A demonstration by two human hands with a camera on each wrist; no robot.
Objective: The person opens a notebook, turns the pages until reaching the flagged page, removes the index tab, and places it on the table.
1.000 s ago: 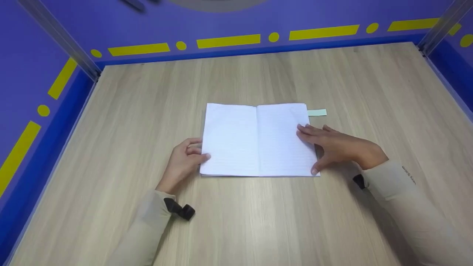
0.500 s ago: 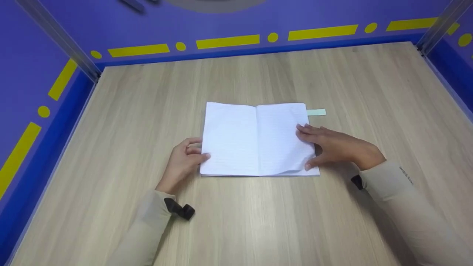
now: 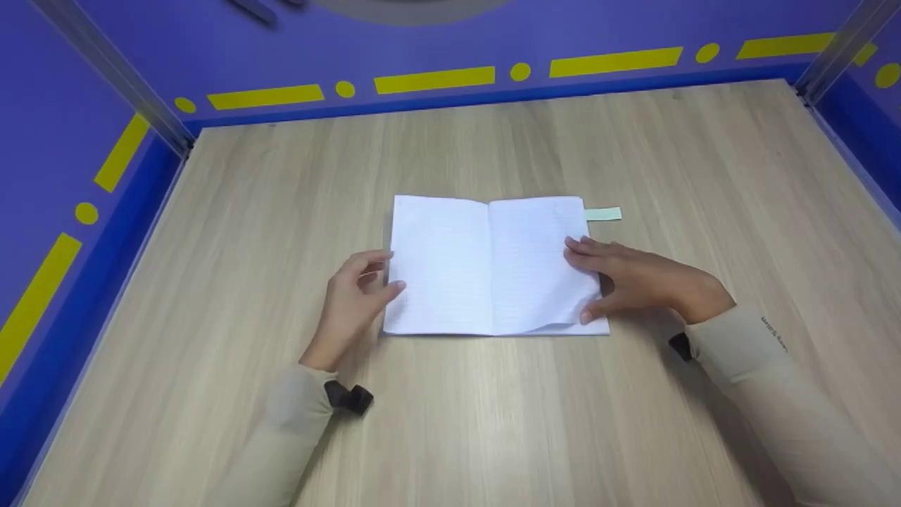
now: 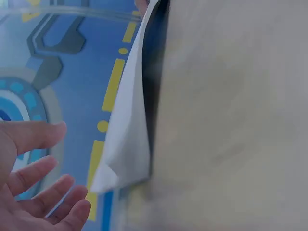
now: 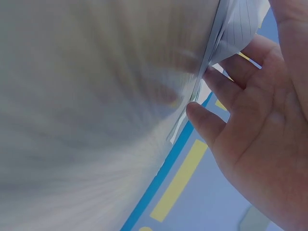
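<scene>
A notebook lies open on the table with lined white pages facing up. My left hand is at its left edge, thumb overlapping the page in the head view; the left wrist view shows loosely bent fingers apart from the lifted white page edge. On the right page, my right hand rests its fingertips near the outer edge, thumb spread toward the lower corner. There the page buckles upward. In the right wrist view this curved lined page shows beside the right hand's fingers.
A pale green strip sticks out from the notebook's upper right edge. Wood-grain table surrounds it, with blue walls marked in yellow along the back and sides. Black wrist devices sit at both cuffs.
My left hand has loosened and shifted slightly up, its fingers coming off the notebook's edge. My right thumb has slid inward, buckling the right page's lower corner.
</scene>
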